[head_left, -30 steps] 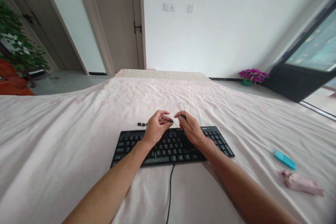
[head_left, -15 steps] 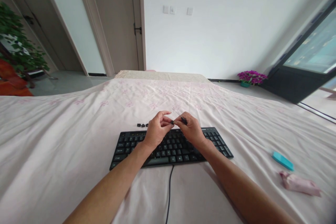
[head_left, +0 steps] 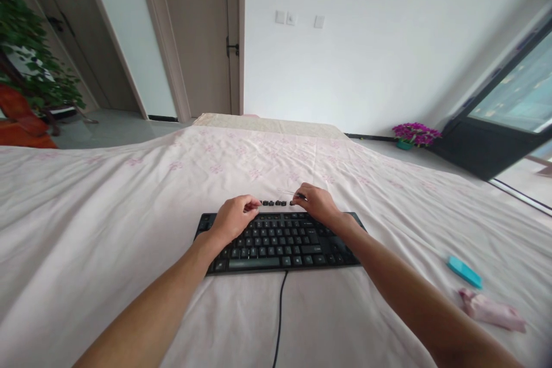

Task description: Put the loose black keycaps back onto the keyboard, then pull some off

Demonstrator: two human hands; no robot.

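A black keyboard [head_left: 276,250] lies on the pink-white cloth, its cable running toward me. Several small black keycaps [head_left: 278,203] stand in a row just beyond its back edge. At the row's left end, my left hand [head_left: 235,217] is closed, fingertips against the end keycap [head_left: 261,203]. My right hand [head_left: 317,202] is curled around a wire keycap puller, whose black handle [head_left: 301,196] shows at the fingers and whose thin wires [head_left: 286,191] point left. Its fingertips also touch a keycap [head_left: 292,203] at the row's right end. Both wrists cover parts of the keyboard.
A blue flat object [head_left: 464,272] and a bundled pink cloth [head_left: 491,310] lie to the right on the bedspread [head_left: 129,230]. Past the bed are a white wall, a door [head_left: 198,34], purple flowers [head_left: 416,133] in a pot, and a green plant [head_left: 38,63] at left.
My hands have moved apart from the keycap they held together. The left moved left and down to the row's end; the right lowered its keycap to the cloth, still holding the puller.
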